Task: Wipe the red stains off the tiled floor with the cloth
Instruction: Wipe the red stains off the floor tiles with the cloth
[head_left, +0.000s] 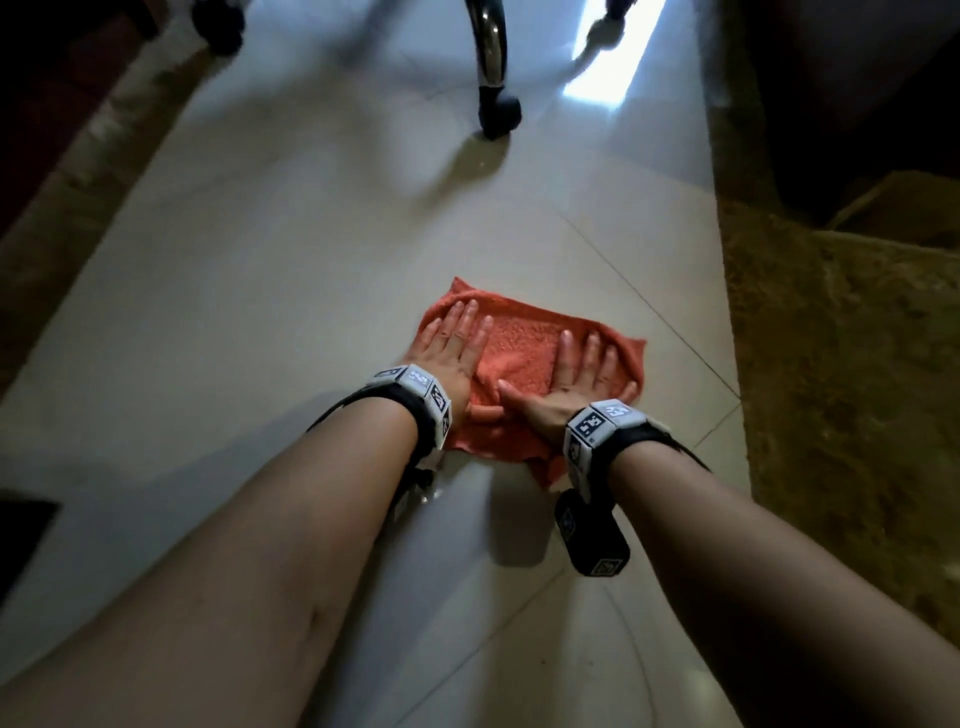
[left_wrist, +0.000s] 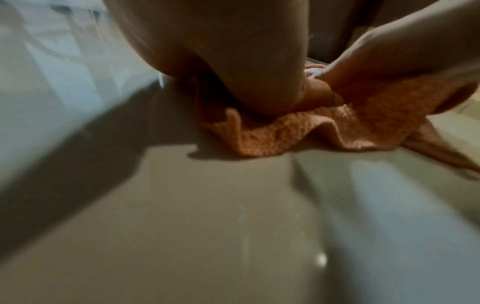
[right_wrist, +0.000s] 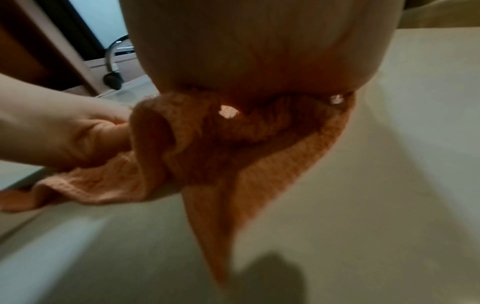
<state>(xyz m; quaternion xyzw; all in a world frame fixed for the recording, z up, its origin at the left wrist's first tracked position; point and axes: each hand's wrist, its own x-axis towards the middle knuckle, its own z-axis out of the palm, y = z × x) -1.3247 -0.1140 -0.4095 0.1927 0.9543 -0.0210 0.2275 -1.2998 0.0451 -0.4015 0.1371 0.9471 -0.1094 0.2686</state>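
An orange terry cloth (head_left: 519, 358) lies spread on the pale tiled floor (head_left: 260, 291) in front of me. My left hand (head_left: 449, 343) lies flat on its left part, fingers straight and pointing away. My right hand (head_left: 582, 374) presses flat on its right part, thumb stretched toward the left hand. In the left wrist view the cloth (left_wrist: 298, 133) bunches in folds under my left palm (left_wrist: 249, 67). In the right wrist view a corner of the cloth (right_wrist: 215, 205) trails toward the camera below my right palm (right_wrist: 259, 47). No red stain shows on the bare tiles.
A chrome chair leg with a black caster (head_left: 496, 111) stands on the floor beyond the cloth. A brownish shaggy rug (head_left: 841, 374) runs along the right side. Dark furniture (head_left: 47, 104) borders the far left. Bright glare (head_left: 602, 67) lies on the far tiles.
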